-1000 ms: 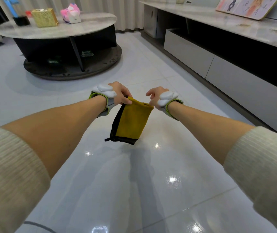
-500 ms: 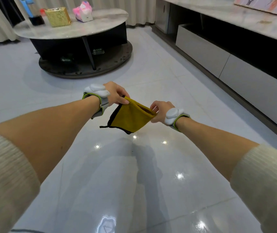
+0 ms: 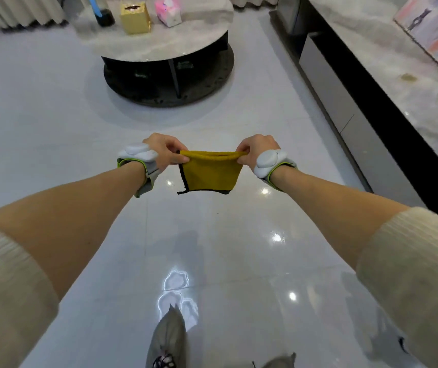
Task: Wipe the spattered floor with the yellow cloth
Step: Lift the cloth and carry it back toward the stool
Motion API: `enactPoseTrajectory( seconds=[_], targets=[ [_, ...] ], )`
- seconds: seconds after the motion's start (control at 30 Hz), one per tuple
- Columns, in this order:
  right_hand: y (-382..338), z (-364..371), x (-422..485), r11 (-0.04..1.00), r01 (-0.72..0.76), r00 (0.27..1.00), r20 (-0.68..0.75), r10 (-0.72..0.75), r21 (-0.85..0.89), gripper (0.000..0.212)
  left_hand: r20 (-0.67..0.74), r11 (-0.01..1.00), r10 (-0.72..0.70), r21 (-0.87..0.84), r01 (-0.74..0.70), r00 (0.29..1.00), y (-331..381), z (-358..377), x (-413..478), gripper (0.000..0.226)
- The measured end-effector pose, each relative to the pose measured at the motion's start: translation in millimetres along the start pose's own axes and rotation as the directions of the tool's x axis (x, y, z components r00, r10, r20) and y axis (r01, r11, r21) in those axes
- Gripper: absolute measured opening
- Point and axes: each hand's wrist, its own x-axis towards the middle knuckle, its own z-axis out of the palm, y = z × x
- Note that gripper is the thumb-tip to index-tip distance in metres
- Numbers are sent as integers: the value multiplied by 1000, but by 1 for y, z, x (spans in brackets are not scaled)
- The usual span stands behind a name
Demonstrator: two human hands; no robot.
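Yellow cloth (image 3: pixel 208 171), black-edged, hangs folded in air above glossy white floor (image 3: pixel 53 128), well short of round marble table (image 3: pixel 159 41) at far end. Left hand (image 3: pixel 163 152) pinches its top left corner; right hand (image 3: pixel 256 151) pinches top right. Gold box (image 3: pixel 135 17) on table: no lettering legible.

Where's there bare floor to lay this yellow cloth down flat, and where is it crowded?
Bare floor lies under the yellow cloth, between the round table ahead and the shoe below, held up by the left hand and right hand. Left of the table is open too. The tabletop's far side is crowded by a gold box and pink pack.
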Motion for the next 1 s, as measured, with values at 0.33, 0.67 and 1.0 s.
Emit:
enactPoseTrajectory(
  seconds=[0.33, 0.67, 1.0],
  targets=[
    [-118, -174, -163, 991, 66, 997, 47, -61, -115, 17, -120, 971, -147, -209, 120, 982, 138, -96, -192, 18],
    [-138, -266, -393, 986, 50, 998, 34, -46, -162, 20, -31, 964, -40, -264, 30, 999, 225, -115, -380, 20],
    [-59, -308, -571, 984, -90, 990, 98, 106, -151, 21, 195, 954, 2, -295, 57, 981, 287, -22, -515, 18]
  ],
)
